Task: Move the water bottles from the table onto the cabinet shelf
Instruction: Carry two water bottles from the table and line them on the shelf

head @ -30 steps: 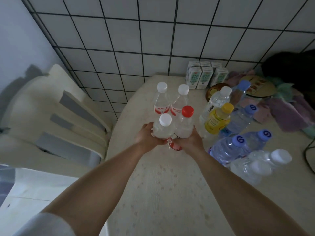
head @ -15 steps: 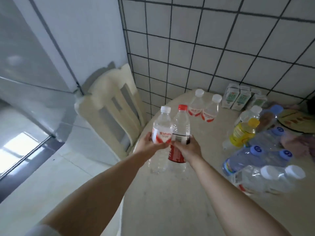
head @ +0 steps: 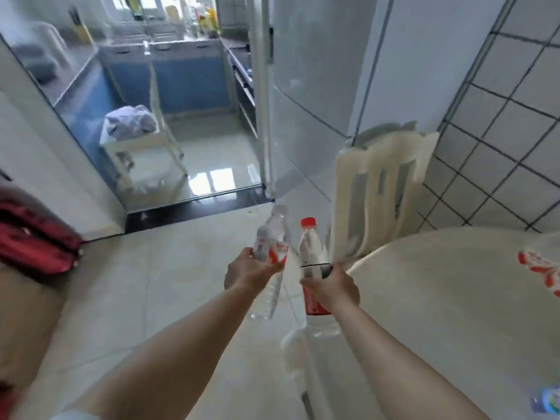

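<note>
My left hand [head: 248, 272] grips a clear water bottle with a white cap and a red-and-white label [head: 271, 247], tilted a little to the right. My right hand [head: 331, 284] grips a clear bottle with a red cap and a red label [head: 312, 253], held upright. Both bottles hang over the floor, left of the round cream table [head: 439, 298]. Another bottle's red-and-white label [head: 542, 268] shows blurred at the right edge on the table. No cabinet shelf is recognisable in this view.
A cream plastic chair [head: 378, 189] stands against the tiled wall by the table. A red bag [head: 33, 237] lies at the left. Ahead, a glass door [head: 263, 95] opens onto a kitchen with a white trolley [head: 142, 153]. Glossy tile floor lies between.
Both bottles have been lifted off the table and carried left. My view has swung left from the table toward the kitchen doorway; most remaining bottles have left the view.
</note>
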